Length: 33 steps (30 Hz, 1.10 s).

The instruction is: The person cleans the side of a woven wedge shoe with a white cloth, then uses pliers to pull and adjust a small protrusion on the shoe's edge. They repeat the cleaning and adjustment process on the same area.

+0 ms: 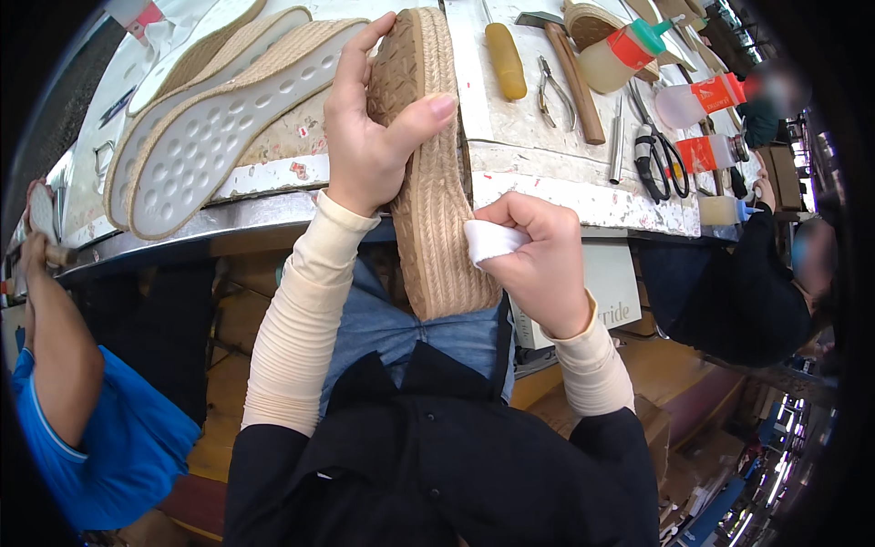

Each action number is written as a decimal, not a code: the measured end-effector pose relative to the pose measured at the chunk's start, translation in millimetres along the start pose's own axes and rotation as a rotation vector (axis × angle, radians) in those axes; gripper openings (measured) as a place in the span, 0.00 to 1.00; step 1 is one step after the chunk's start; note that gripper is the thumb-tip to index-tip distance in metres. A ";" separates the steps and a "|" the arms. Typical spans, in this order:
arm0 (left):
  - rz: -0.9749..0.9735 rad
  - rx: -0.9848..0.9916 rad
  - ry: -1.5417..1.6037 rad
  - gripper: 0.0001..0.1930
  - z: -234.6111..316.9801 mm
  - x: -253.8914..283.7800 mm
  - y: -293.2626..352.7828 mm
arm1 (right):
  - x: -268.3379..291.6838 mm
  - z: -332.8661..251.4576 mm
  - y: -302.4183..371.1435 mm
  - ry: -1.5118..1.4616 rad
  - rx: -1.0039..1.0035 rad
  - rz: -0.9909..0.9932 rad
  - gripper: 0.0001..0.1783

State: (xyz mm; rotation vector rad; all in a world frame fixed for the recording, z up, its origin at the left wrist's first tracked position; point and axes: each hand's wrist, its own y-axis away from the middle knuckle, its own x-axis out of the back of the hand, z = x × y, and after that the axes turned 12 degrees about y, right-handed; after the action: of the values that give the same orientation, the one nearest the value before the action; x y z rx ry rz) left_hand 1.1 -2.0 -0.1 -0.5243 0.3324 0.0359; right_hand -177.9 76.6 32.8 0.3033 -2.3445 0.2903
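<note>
A thick shoe sole (434,201) with braided, rope-like tan sides and a brown patterned tread stands on edge between my hands, its lower end over my lap. My left hand (375,137) is wrapped round its upper part, thumb across the braided side and fingers behind the tread. My right hand (540,251) pinches a folded white cloth (495,242) whose edge touches the braid at the sole's right side. Several similar soles (214,128) with white, dimpled faces lie on the table to the left.
On the white table (565,201) lie a yellow-handled tool (506,64), pliers (552,91), a hammer (576,87), a metal rod (617,146) and black-handled scissors (658,150). Squeeze bottles (629,50) line the right. A person in blue (100,428) works at left, another in dark clothes (729,283) at right.
</note>
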 end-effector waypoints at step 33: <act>0.062 -0.079 -0.082 0.41 -2.5 3.7 0.6 | 4.2 2.2 -1.1 -0.006 -0.030 -0.092 0.06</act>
State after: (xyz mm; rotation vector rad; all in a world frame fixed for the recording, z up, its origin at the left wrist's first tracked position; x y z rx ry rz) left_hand 3.8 -2.9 -3.6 -0.5888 0.2674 0.1307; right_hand -181.9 74.4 34.4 0.3969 -2.3309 0.2093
